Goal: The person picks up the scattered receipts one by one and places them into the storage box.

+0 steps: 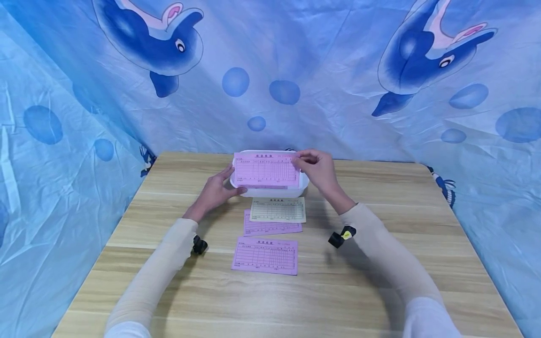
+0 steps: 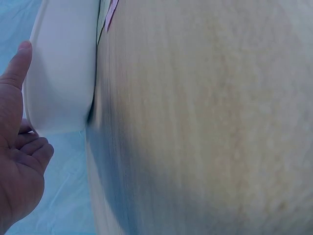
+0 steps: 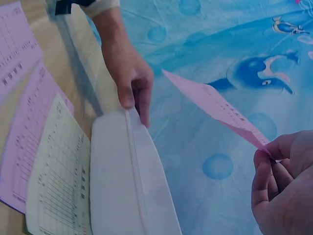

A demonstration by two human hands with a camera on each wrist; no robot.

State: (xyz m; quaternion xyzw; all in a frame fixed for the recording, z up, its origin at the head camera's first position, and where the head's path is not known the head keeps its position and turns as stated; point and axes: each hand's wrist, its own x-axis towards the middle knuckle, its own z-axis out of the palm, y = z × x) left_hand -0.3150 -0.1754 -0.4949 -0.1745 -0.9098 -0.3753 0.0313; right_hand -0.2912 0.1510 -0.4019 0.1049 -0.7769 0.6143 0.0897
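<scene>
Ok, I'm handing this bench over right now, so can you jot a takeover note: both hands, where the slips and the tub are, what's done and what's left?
Right hand: pinches a pink slip by its corner, holding it over the white tub.
Left hand: steadies the tub's left end, thumb on its rim, gripping nothing.
On the table in front of the tub: a cream slip overlapping a second pink slip, and a third pink slip lying apart, nearer the person.
Done: one slip lifted to the tub.
Left: probably putting that slip in, then the three on the table.
</scene>
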